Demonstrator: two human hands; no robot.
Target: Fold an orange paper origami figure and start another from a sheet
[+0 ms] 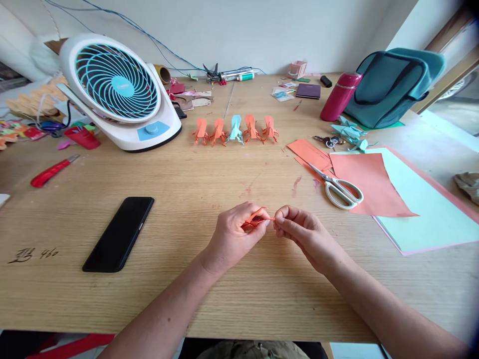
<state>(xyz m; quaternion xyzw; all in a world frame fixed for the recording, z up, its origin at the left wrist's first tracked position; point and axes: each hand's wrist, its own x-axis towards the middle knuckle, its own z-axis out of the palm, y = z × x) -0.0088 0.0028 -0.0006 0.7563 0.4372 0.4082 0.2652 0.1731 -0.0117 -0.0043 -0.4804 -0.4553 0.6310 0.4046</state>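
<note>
Near the front edge of the surface [209, 184], midway across, I watched both hands meet over a small orange paper piece [256, 218], held just above the wood; the left hand [232, 234] had its fingers curled closed around the bulk of the fold, while the right hand [303, 234] pinched the thin end between thumb and forefinger. I judged this a fine shaping step, a narrow point being drawn out or creased; any further crease would call for a steady left-hand hold and a small, careful pinch from the right, since the strip looked slim enough to tear. The piece's long axis ran roughly left to right, level with the surface, its narrow tip pointing right into the right hand's fingers; how it was folded inside the left palm I could not tell. Beyond the hands stood a row of folded paper figures [235, 129]; scissors [339, 188] lay on an orange sheet [368, 184] to the right, and a black phone [119, 233] lay well apart on the left.
</note>
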